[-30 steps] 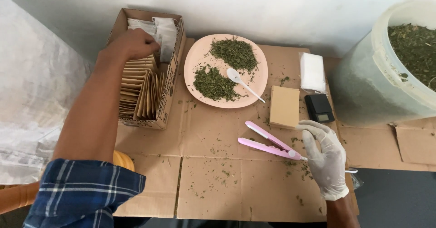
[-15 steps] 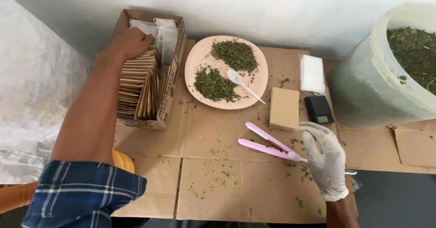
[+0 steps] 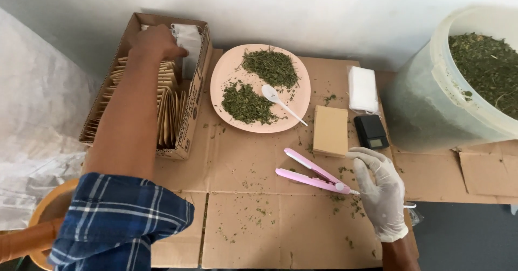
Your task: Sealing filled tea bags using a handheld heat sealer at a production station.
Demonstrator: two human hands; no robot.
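Cardboard covers the table (image 3: pixel 259 222). My bare left hand (image 3: pixel 154 42) pinches a sachet in the box (image 3: pixel 191 109); seat it upright. My gloved right hand (image 3: pixel 380 190) rests open beside the pink sealer (image 3: pixel 310 174).

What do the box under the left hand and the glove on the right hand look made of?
The box looks like corrugated cardboard: matte brown, folded flaps. The glove on the right hand seems thin latex or similar: whitish, wrinkled, slightly translucent. The left hand is bare.

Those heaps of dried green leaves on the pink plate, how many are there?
2. One heap lies at the far side of the pink plate; the other heap lies nearer, beside the white spoon. None seem hidden.
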